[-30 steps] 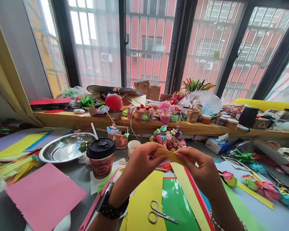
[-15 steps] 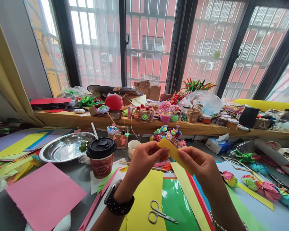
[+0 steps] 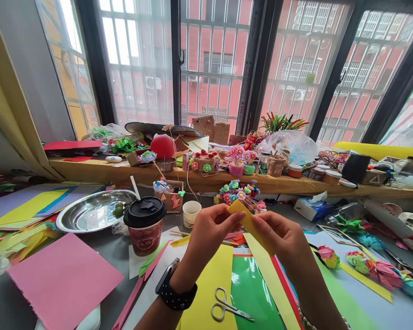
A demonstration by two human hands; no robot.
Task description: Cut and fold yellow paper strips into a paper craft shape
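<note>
A folded strip of yellow paper point(image 3: 240, 209) is held up in the air over the table, slanting down to the right. My left hand point(image 3: 211, 231) pinches its left part between thumb and fingers. On its right part my right hand point(image 3: 278, 231) has a similar pinch, the thumb lying along the paper; the lower end is partly hidden behind that hand. Beneath my hands lie a yellow sheet point(image 3: 211, 266) and a glossy green sheet point(image 3: 251, 279). Small metal scissors point(image 3: 223, 306) rest across these two sheets, blades pointing right.
At left stand a lidded cup with a straw point(image 3: 145, 229), a metal tray point(image 3: 86, 215) and a pink sheet point(image 3: 67, 279). A paper cup point(image 3: 192, 214) is just beyond my left hand. Crumpled paper flowers point(image 3: 385, 271) lie right. Crafts crowd the windowsill point(image 3: 99, 172).
Both hands keep hold of the yellow strip. My left thumb and fingers have shifted slightly right along it, nearer my right thumb; the left wrist has also moved slightly right.
</note>
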